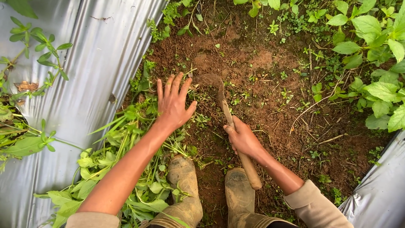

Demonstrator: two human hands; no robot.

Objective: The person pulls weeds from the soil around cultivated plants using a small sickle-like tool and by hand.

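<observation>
— Down between two sheets of silver plastic mulch (90, 63), over a strip of bare brown soil (270, 97). Only the one head view to go on. Got the hands?

— Got both. Left hand (173, 103) out in front, palm down, fingers spread wide apart, closed on nothing, pressed flat onto a scatter of loose green weeds (126, 139) at the edge of the soil. Forearm bare, sleeve pushed back near the elbow.

— And the other?

— Right hand (244, 138) wrapped tight round the wooden handle of a small hand hoe (230, 120), fingers clamped together on the shaft around mid-length. Butt end of the handle poking out below the wrist, towards the boots.

— Blade end?

— Curved, earth-caked, lying on the soil up ahead of the right hand, just to the right of the left hand's fingertips. Close, but can't tell whether touching. Handle running on a slant from upper left to lower right.

— Underfoot?

— Two muddy rubber boots (185, 185) side by side at the bottom edge, toes pointing up the strip, left one half among the cut greenery, right one just beneath the handle's butt.

— Surroundings?

— Pulled weeds heaped along the left, spilling onto the plastic. Leafy green plants (379, 63) crowding the upper right. More silver sheet at the lower right corner. Small seedlings dotted over the dirt, dry stalks lying across it.
</observation>
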